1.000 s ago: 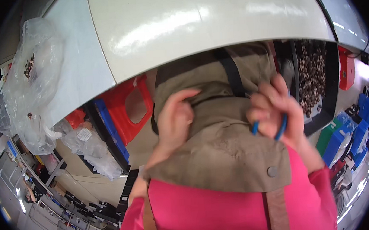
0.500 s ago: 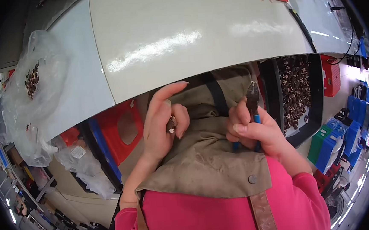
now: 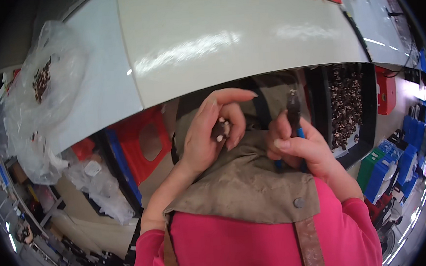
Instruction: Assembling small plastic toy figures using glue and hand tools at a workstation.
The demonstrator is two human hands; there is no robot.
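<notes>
Left hand [image 3: 206, 138]: raised in front of the chest, below the near edge of the broad white glossy worktable [image 3: 226, 38]. Thumb and curled fingers pinch a small dark brown piece with pale ends [image 3: 220, 130]; the index finger extends above it toward the right.

Right hand [image 3: 300, 149]: closed around the blue-sleeved handles of a pair of dark metal pliers [image 3: 293, 115]. The pliers stand upright, nose pointing up toward the table edge. Whether the nose is open or closed cannot be told.

The two hands are near each other but apart; the small piece sits left of the plier nose, not touching it.

Both hands hover above the olive-brown canvas apron [image 3: 241, 185] worn over a pink long-sleeved top [image 3: 231, 250].

Right of the pliers: a black rectangular tray filled with small brown pieces [image 3: 347, 106]. Far left on the table: a crumpled clear plastic bag containing a few brown pieces [image 3: 42, 90]. Under the table: a red plastic stool [image 3: 142, 143]
</notes>
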